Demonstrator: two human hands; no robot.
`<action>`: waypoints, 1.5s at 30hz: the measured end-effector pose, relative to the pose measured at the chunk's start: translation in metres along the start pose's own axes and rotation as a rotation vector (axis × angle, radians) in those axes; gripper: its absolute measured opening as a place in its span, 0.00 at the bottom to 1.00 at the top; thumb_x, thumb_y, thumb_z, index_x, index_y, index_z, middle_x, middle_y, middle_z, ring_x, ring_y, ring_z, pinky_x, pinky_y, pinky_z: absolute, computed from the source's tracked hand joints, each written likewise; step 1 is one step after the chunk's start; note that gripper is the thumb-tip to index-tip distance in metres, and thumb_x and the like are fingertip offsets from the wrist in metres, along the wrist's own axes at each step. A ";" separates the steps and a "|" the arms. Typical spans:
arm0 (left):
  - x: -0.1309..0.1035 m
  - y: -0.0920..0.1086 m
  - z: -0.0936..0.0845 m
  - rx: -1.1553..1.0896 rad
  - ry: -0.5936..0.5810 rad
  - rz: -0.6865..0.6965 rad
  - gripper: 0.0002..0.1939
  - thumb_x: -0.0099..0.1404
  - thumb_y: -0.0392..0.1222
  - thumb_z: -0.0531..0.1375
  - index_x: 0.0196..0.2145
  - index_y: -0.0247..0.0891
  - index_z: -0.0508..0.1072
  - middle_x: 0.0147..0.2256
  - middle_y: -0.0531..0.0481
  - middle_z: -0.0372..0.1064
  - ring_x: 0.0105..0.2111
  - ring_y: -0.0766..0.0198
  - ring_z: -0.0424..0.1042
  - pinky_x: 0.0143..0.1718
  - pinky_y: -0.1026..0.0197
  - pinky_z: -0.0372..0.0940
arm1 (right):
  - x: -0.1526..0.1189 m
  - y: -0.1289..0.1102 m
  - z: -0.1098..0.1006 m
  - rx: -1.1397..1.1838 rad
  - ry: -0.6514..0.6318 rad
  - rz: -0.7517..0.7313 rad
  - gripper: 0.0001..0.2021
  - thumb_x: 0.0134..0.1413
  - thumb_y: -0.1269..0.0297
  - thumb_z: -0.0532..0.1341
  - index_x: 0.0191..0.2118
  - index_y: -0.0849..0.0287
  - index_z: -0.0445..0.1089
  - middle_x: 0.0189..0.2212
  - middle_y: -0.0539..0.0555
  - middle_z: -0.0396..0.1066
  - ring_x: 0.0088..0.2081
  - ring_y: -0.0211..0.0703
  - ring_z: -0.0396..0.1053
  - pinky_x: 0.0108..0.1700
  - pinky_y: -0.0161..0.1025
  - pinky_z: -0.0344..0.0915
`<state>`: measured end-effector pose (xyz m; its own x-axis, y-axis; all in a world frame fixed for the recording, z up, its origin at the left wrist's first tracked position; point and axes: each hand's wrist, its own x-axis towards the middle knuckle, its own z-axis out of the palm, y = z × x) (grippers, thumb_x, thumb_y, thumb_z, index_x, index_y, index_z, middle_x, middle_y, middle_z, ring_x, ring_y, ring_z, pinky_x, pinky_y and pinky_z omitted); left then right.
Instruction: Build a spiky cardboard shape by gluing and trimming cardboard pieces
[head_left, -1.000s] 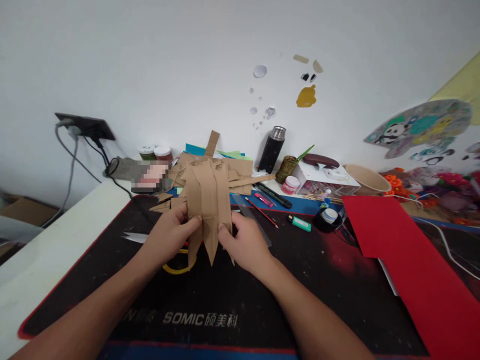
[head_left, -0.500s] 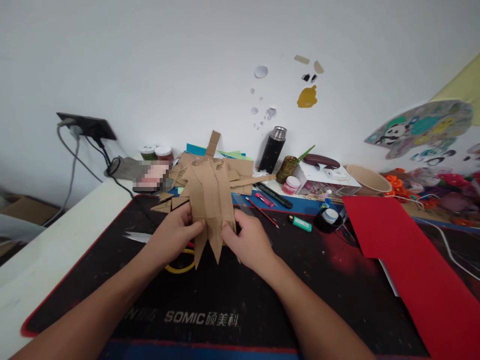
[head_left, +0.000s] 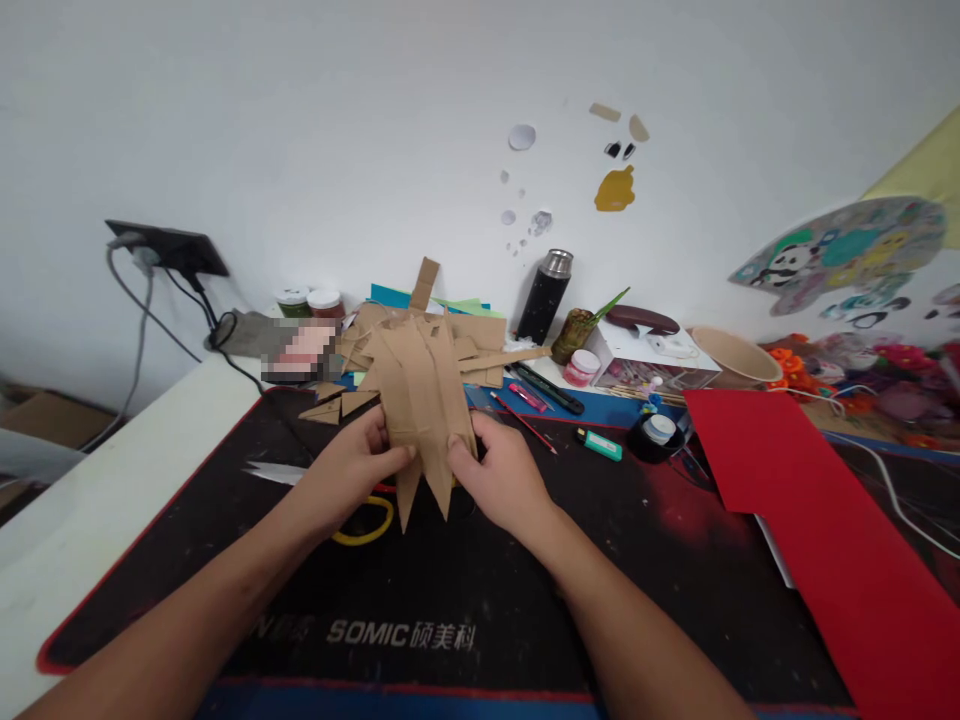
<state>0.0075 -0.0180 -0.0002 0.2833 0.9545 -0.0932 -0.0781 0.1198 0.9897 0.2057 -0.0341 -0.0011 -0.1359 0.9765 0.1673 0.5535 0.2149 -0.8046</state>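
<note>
Between my hands is a brown cardboard cutout [head_left: 424, 400] of overlapping strips, with pointed tips at the lower end and a ragged upper end. My left hand [head_left: 360, 465] pinches its lower left edge, thumb on the front face. At the lower right edge my right hand [head_left: 495, 470] grips it the same way. Scissors with a yellow handle [head_left: 365, 523] lie below it, partly hidden by my left hand and the cardboard; their blades [head_left: 274, 472] stick out to the left. Cardboard scraps [head_left: 480, 340] are heaped just behind the cutout.
Behind the black desk mat [head_left: 405, 590] stand a black thermos [head_left: 545, 297], a bamboo cup [head_left: 574, 337] and small jars. A cutter [head_left: 551, 388], a red pencil [head_left: 525, 424] and a green-capped tool [head_left: 600, 445] lie right of my hands. Red card [head_left: 817, 530] covers the right side.
The lower tips of the cardboard have shifted slightly right and up, and fewer points show. Both hands keep their grip, with my right hand slightly further right.
</note>
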 end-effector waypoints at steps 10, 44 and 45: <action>-0.002 0.000 0.005 -0.010 -0.039 -0.044 0.26 0.50 0.36 0.70 0.48 0.40 0.73 0.47 0.44 0.83 0.46 0.47 0.81 0.48 0.49 0.74 | 0.000 -0.001 -0.001 0.007 0.001 -0.001 0.06 0.63 0.64 0.60 0.34 0.57 0.71 0.26 0.48 0.68 0.28 0.40 0.62 0.33 0.37 0.56; 0.001 0.014 -0.009 0.121 0.207 0.067 0.16 0.51 0.51 0.75 0.36 0.43 0.83 0.36 0.45 0.85 0.39 0.45 0.81 0.45 0.48 0.75 | 0.000 0.002 -0.003 0.093 -0.062 -0.001 0.08 0.69 0.62 0.60 0.37 0.56 0.73 0.25 0.48 0.71 0.26 0.40 0.67 0.30 0.35 0.58; 0.001 0.015 -0.010 0.134 0.218 0.064 0.16 0.50 0.51 0.75 0.36 0.43 0.83 0.36 0.45 0.84 0.40 0.44 0.81 0.44 0.48 0.75 | 0.000 0.001 -0.004 0.082 -0.066 -0.003 0.08 0.69 0.62 0.61 0.36 0.56 0.73 0.25 0.48 0.71 0.26 0.40 0.67 0.30 0.35 0.58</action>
<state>-0.0030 -0.0124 0.0134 0.0678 0.9970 -0.0363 0.0421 0.0335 0.9986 0.2089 -0.0336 0.0004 -0.1927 0.9721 0.1340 0.4839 0.2129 -0.8488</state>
